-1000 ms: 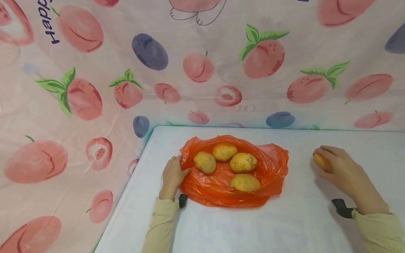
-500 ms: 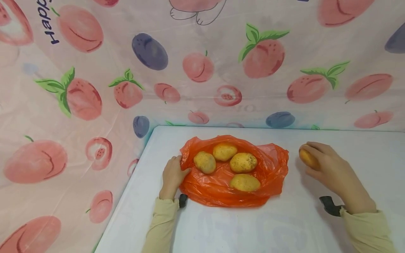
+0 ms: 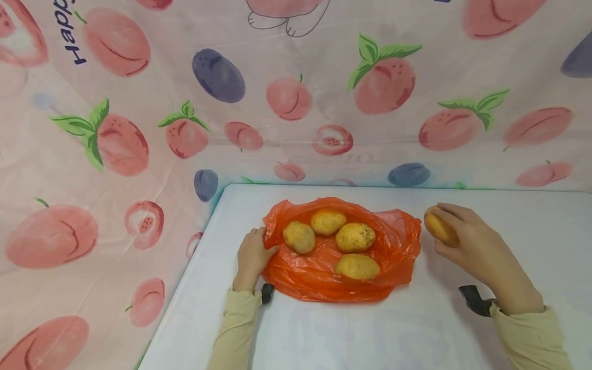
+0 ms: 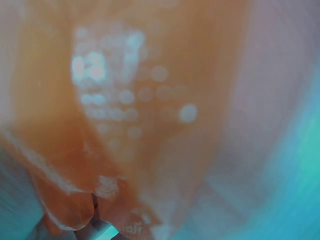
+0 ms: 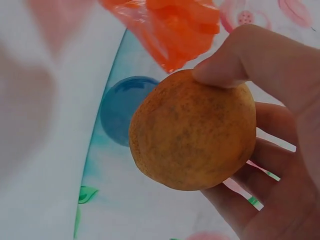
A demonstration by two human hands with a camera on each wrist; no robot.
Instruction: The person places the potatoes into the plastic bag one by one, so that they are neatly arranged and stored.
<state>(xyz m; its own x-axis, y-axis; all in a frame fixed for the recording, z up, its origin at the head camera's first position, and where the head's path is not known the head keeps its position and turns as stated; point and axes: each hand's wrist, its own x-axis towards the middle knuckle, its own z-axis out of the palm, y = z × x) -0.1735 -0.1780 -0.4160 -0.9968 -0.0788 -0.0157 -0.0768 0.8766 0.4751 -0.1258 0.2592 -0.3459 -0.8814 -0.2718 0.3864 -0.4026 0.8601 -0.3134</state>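
Observation:
An orange-red plastic bag (image 3: 305, 288) lies spread open, with several yellow potatoes (image 3: 355, 237) inside its mouth. At the bag's left edge, my left hand (image 3: 252, 257) grips the film, thumb over the rim; the fingers behind it are partly hidden. Blurred orange film of the bag (image 4: 165, 130) fills most of the left wrist view. Just right of the bag, my right hand (image 3: 476, 246) holds another potato (image 3: 440, 228) above the table. Thumb and fingers wrap that potato (image 5: 192, 132) in the right wrist view, with the bag (image 5: 175, 30) beyond it.
The white table (image 3: 351, 339) carries the bag near its back left corner. A fruit-printed cloth (image 3: 296, 144) hangs behind the table and along its left side. Dark wrist cameras (image 3: 476, 301) sit at both sleeves.
My right hand has carried its potato leftward across the table, closer to the bag's right edge. The left hand, the bag and the potatoes in it have stayed put.

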